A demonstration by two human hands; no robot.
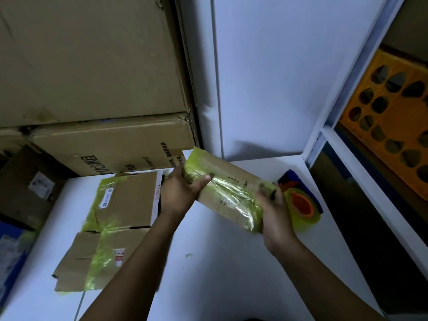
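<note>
The white table [208, 274] is free in the front middle. At the left a taped carton [120, 216] lies flat on it, low enough to pass over. Big stacked boxes [92, 66] close the back left, the white wall [266, 77] the rear. A tape roll [302, 208] and the shelf frame [326, 133] stand at the right. A cardboard piece [229, 188] held in the air bars the back corner

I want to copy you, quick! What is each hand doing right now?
Left hand: grips the upper end of the taped cardboard piece.
Right hand: grips its lower end.
</note>
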